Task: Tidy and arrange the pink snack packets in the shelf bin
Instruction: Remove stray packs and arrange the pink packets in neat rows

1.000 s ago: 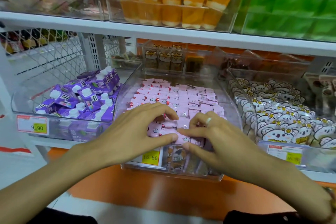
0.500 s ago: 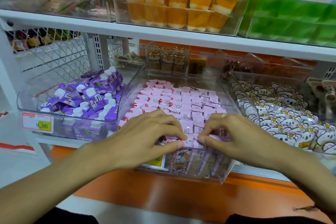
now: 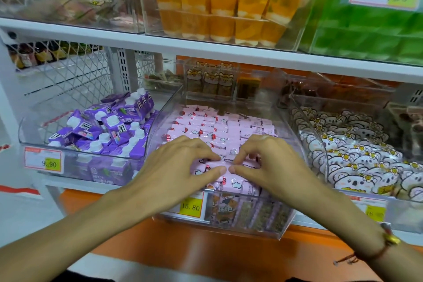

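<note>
Three clear bins sit side by side on the lower shelf, and three more stand on the shelf above. At far left a wire mesh panel point(image 3: 68, 71) backs the lower shelf. The leftmost lower bin point(image 3: 29, 130) holds a loose heap of purple drink cartons point(image 3: 109, 126) with white caps, too jumbled to count, and carries one price tag reading 9.90 point(image 3: 43, 162). The middle bin point(image 3: 283, 224), angled forward, holds the pink snack packets point(image 3: 219, 128), laid in rows that fill it from back to front; the rows run too close together for a sure count. Its yellow tag reads 15.80 point(image 3: 191, 206). Two hands work at the front of this bin. The left hand point(image 3: 178, 165) lies palm down with its fingers curled, thumb and fingertips pinching a pink packet in the front row. The right hand point(image 3: 270, 162) mirrors it, fingers curled and thumb pinching the same front-row packets, the two thumbs nearly touching tip to tip. One red cord bracelet point(image 3: 380, 249) with a gold charm circles the right wrist. The rightmost lower bin point(image 3: 320, 144) is packed with white koala-print packets point(image 3: 357, 162). Above, orange jelly cups point(image 3: 229, 16) are stacked in two tiers behind an 8.60 tag, with green packs point(image 3: 370, 30) to their right.
</note>
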The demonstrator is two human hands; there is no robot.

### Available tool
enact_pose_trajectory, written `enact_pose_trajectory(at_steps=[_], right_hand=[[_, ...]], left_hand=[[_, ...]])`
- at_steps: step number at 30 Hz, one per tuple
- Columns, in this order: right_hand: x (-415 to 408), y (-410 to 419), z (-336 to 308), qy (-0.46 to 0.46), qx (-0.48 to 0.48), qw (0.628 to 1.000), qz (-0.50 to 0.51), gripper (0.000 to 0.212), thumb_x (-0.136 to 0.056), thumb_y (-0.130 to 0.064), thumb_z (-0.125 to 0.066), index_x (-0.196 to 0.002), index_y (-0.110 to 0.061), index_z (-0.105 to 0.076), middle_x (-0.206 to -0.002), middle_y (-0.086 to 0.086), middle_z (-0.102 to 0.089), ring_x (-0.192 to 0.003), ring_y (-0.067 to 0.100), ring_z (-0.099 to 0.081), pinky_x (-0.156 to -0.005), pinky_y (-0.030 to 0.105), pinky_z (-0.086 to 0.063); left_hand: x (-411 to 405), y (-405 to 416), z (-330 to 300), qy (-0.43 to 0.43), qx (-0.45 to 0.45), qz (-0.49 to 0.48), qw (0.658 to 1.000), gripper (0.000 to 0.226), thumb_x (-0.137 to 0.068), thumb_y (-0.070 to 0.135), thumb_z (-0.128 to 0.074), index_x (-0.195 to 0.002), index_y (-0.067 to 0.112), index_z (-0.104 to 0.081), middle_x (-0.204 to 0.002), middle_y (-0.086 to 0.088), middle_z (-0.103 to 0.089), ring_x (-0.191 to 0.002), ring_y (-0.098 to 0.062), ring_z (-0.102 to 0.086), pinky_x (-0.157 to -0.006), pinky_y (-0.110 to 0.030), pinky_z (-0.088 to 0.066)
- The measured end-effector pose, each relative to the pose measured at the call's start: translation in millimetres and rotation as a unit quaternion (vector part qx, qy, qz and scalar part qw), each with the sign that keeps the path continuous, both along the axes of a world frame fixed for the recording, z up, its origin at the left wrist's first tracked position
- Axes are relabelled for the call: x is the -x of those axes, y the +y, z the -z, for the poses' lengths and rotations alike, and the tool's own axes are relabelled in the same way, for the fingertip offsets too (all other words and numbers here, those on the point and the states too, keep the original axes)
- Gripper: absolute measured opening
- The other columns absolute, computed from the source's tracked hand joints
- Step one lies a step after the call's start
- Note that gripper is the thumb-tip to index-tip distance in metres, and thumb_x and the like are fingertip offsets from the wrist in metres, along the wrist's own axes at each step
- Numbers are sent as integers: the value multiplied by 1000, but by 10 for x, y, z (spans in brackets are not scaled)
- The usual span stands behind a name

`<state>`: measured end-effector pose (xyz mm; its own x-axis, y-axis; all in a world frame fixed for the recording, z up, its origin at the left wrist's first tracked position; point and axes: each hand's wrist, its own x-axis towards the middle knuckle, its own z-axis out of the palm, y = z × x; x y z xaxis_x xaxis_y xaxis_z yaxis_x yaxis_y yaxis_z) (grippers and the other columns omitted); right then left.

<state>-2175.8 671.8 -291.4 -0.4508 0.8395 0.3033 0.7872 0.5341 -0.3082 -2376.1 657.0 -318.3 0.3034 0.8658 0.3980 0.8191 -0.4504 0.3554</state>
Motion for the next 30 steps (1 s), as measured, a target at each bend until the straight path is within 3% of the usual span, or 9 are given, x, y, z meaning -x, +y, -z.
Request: enact_pose_trajectory(at_steps=[6,8,11,15,17,21,26,28,30], right_hand=[[10,-64,20,-25,-56,997,-40,12,-97,-39,-45,-91,-29,-46,-66,-7,-51,-70,17,-50,-61,36,-41],[27,-84,4,5,-82,995,-49,12,-98,-38,-43,-94,-27,-46,-67,-6,-54,-67,18,-53,-62,39,-44],[58,-105,-75,154,-141,977,-42,11,-98,-31,-48,-92,-22,-51,-77,-11,-58,-73,10,-57,-67,37,-48],[4,-96,-234,373,-212,903,3,12,-97,-20,-50,-86,-25,-50,-79,-16,-56,-71,3,-54,-63,22,-47],[-40,-84,-253,463,-150,873,37,12,-97,-19,-50,-86,-21,-52,-78,-11,-60,-70,5,-56,-63,23,-47],[-60,-57,-171,575,97,807,94,16,-96,-18,-50,-95,-3,-55,-91,12,-66,-80,15,-66,-65,18,-54],[15,-76,-146,618,247,744,65,21,-96,-21,-52,-99,-3,-61,-101,14,-69,-75,9,-69,-65,16,-54],[5,-69,-172,604,255,752,66,29,-95,-30,-51,-105,-4,-61,-100,8,-68,-78,11,-69,-67,20,-56],[-30,-63,-176,522,190,826,93,37,-90,-45,-50,-112,-17,-59,-110,-2,-64,-94,9,-65,-81,26,-56]], left_hand=[[-19,26,-23,36,17,-17,999,45,-79,70,-43,-102,40,-67,-107,29,-59,-100,1,-47,-82,-31,-46],[-23,21,-35,49,19,-24,998,46,-78,71,-41,-101,40,-67,-108,30,-57,-100,1,-45,-79,-29,-44],[-26,12,-59,72,28,-27,997,48,-78,72,-38,-102,42,-66,-109,31,-55,-101,2,-43,-73,-27,-38],[-25,-20,-91,55,30,-21,998,47,-80,71,-39,-107,41,-62,-103,28,-55,-101,2,-47,-74,-26,-40],[-18,-44,-111,-17,26,-27,999,54,-76,77,-39,-117,45,-53,-103,31,-54,-98,7,-51,-76,-23,-43],[-35,-97,-161,-161,-6,20,987,70,-66,79,-55,-128,56,-32,-118,43,-44,-107,15,-48,-80,-14,-43],[-72,-109,-181,-172,-61,61,981,46,-77,41,-75,-117,48,-55,-115,28,-59,-101,5,-56,-75,-11,-46],[-58,-95,-222,-272,-8,52,961,34,-74,44,-75,-106,47,-64,-103,22,-69,-88,-2,-64,-73,-20,-52],[-42,-72,-277,-394,85,36,914,27,-70,52,-74,-96,47,-70,-87,9,-74,-72,-16,-66,-74,-35,-55]])
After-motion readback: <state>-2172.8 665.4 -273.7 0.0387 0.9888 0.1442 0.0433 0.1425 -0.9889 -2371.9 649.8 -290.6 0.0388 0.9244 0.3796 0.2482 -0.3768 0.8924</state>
